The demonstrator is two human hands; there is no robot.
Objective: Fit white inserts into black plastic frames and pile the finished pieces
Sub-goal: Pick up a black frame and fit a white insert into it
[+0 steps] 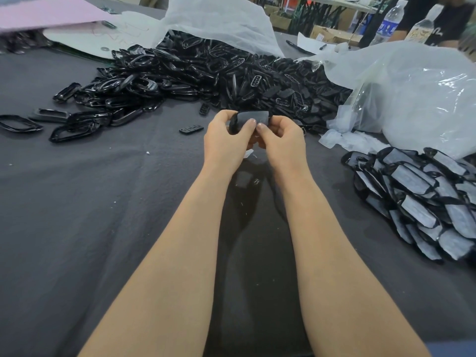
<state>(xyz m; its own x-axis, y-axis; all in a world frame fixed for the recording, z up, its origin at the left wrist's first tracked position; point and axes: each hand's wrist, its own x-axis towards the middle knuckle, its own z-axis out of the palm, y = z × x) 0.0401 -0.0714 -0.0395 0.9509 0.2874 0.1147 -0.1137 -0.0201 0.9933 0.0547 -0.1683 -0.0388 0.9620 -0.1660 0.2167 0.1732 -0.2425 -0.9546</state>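
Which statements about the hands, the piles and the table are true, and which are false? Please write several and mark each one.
1. The left hand and the right hand hold one piece together above the cloth. True.
2. The pile of finished pieces lies on the person's left. False: it lies on the right.
3. The heap of black frames lies beyond the hands. True.
4. The cloth is white. False: it is dark grey.
5. A small black part lies alone on the cloth, just left of the hands. True.
6. The bottle with the blue label stands at the far left. False: it stands at the far right.
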